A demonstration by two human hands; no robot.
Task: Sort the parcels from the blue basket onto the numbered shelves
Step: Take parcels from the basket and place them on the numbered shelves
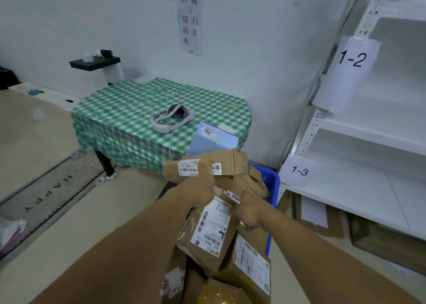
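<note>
**Holding one labelled parcel over the heaped blue basket**

Both hands clasp the brown parcel. The left hand takes its upper left corner, and the right hand curls round its right edge with the thumb up. The parcel lies tilted on the other parcels piled in the basket. Only the basket's far right corner and right side show.

Just right of that rim stand the white shelves, with tags 1-2 and 1-3 at their front left post. Flattened cardboard lies on the floor under the lowest board.

Beyond the heap, a table in green checked cloth comes close with its near edge. It carries a headset and a light blue box at that edge.

Pale floor runs left of the basket to a grey mat.
</note>
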